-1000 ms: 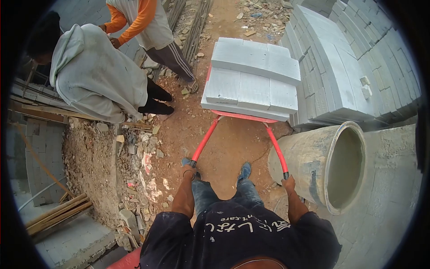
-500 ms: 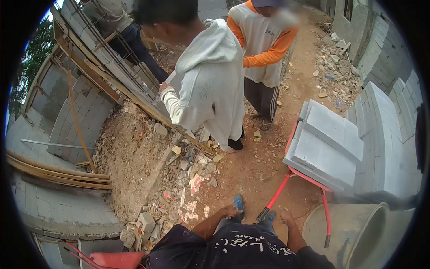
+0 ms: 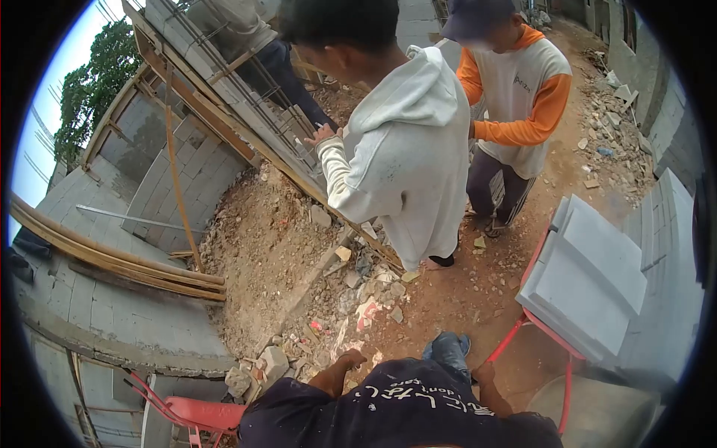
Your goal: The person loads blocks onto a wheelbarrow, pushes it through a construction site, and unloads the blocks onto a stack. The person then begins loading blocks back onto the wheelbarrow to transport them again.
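My right hand [image 3: 484, 372] is closed around the end of one red handle [image 3: 510, 337] of a wheelbarrow at my right. The wheelbarrow carries large pale grey blocks [image 3: 579, 276], stacked flat and tilted. Its black grip is mostly hidden by the hand. My left hand [image 3: 351, 360] hangs out to the left above rubble, holding nothing, its fingers small and loosely apart.
A person in a pale hoodie [image 3: 411, 142] stands ahead, beside another with orange sleeves [image 3: 523, 123]. Broken rubble [image 3: 351, 280] lines the path's left side. Block stacks [image 3: 668, 246] and a large round tub [image 3: 597, 407] stand right. A second red wheelbarrow [image 3: 202, 413] is behind left.
My right hand has come onto the wheelbarrow handle, from beside it. My left hand has moved left. The view has turned left, and the person with orange sleeves has bent an arm forward.
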The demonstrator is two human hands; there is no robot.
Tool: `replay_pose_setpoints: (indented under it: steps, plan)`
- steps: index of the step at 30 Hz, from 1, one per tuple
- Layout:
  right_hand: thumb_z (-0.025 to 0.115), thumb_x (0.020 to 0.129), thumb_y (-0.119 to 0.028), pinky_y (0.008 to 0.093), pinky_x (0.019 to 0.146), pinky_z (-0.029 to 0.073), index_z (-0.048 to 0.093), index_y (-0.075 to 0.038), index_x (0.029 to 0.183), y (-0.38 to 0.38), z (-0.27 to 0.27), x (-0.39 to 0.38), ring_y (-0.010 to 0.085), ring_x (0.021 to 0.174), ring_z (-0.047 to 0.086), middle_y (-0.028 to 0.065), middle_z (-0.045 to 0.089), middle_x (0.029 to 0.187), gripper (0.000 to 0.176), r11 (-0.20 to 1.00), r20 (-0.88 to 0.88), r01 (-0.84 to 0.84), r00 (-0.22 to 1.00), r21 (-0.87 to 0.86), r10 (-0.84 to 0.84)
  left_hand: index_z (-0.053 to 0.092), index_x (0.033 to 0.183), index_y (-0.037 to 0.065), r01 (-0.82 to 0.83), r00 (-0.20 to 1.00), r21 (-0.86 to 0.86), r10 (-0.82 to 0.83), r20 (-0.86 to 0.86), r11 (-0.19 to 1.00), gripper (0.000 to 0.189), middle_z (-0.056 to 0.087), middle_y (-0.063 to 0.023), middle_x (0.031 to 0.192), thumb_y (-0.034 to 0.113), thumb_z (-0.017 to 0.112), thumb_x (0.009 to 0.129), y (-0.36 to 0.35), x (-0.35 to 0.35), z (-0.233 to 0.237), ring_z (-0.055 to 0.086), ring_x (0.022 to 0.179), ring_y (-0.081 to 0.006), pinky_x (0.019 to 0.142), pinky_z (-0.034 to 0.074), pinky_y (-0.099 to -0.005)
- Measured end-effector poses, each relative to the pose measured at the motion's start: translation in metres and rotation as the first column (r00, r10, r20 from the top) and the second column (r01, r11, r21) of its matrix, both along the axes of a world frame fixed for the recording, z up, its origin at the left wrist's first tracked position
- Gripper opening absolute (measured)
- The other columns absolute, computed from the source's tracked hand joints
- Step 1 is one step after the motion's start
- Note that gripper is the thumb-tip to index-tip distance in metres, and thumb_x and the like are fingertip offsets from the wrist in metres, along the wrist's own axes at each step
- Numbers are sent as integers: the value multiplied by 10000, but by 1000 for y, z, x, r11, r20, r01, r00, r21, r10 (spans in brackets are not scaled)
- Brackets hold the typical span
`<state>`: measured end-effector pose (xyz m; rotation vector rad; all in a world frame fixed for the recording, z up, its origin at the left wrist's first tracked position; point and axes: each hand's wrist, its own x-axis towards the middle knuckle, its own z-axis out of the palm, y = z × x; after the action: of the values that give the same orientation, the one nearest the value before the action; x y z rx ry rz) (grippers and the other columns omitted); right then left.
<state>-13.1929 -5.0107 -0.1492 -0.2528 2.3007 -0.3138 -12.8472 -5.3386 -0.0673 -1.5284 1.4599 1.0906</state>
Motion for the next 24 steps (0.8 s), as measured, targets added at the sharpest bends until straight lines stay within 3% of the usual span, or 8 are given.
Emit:
replay_pose_setpoints:
  steps: [4, 6, 7, 10, 12, 14, 22, 24]
  plan:
    - [658, 735, -159, 446, 793, 514, 518, 19, 1036, 16, -36, -8, 385, 934, 638, 259, 631, 890, 376, 819, 206, 573, 806, -36, -555, 691, 924, 4, 689, 682, -165, -708, -182, 706, 434, 678, -212, 919, 407, 592, 796, 0, -73, -36, 666, 860, -334, 730, 525, -407]
    - [634, 749, -107, 456, 717, 531, 556, 2, 947, 14, 1, -21, 374, 861, 660, 247, 645, 861, 239, 936, 143, 340, 935, -93, -325, 692, 961, 39, 738, 580, -219, -766, -278, 638, 473, 662, -211, 979, 458, 520, 824, -16, -129, -42, 638, 957, -350, 820, 494, -405]
    - [624, 746, -77, 440, 616, 545, 595, -6, 917, 29, -13, -26, 349, 744, 682, 239, 662, 860, 187, 973, -102, -100, 992, -209, 80, 694, 943, 38, 574, 662, -316, -655, -363, 755, 461, 660, -212, 989, 452, 567, 786, -22, -165, -25, 638, 950, -351, 820, 494, -405]
    - [694, 661, -130, 344, 486, 550, 668, 10, 809, 2, 48, -104, 255, 568, 679, 156, 670, 686, 205, 989, 372, 146, 916, 39, -149, 674, 918, 49, 421, 728, -308, -520, -447, 853, 433, 676, -184, 965, 437, 596, 743, -56, -262, -69, 645, 933, -313, 829, 490, -378]
    - [727, 737, -274, 377, 550, 547, 671, 40, 825, 6, 23, -159, 268, 560, 675, 165, 657, 637, 331, 987, 232, 161, 959, 26, -162, 673, 901, 46, 551, 688, -250, -603, -404, 796, 412, 682, -172, 928, 419, 605, 739, -72, -342, -41, 659, 886, -279, 796, 500, -368]
    - [686, 760, -317, 438, 729, 516, 679, -7, 830, -1, 42, -228, 345, 808, 669, 218, 670, 815, 317, 971, -289, 169, 933, -170, -213, 667, 889, 45, 423, 783, -260, -495, -377, 868, 360, 688, -144, 863, 370, 627, 739, -96, -397, -79, 666, 804, -261, 747, 506, -368]
    - [706, 780, -348, 604, 964, 348, 512, 19, 1222, -17, 76, -524, 356, 1212, 450, 223, 551, 1205, 607, 852, -737, 501, 518, -150, -434, 656, 874, 26, 464, 658, -299, -551, -514, 834, 251, 671, -59, 732, 270, 644, 818, -103, -595, -26, 620, 628, -121, 593, 485, -272]
    - [721, 765, -359, 648, 983, 285, 551, 10, 1188, -9, 83, -569, 350, 1231, 430, 218, 553, 1208, 585, 828, -587, 556, 647, -74, -487, 649, 864, 18, 468, 630, -250, -518, -578, 848, 242, 657, -38, 718, 258, 644, 833, -102, -630, -10, 601, 616, -106, 584, 480, -260]
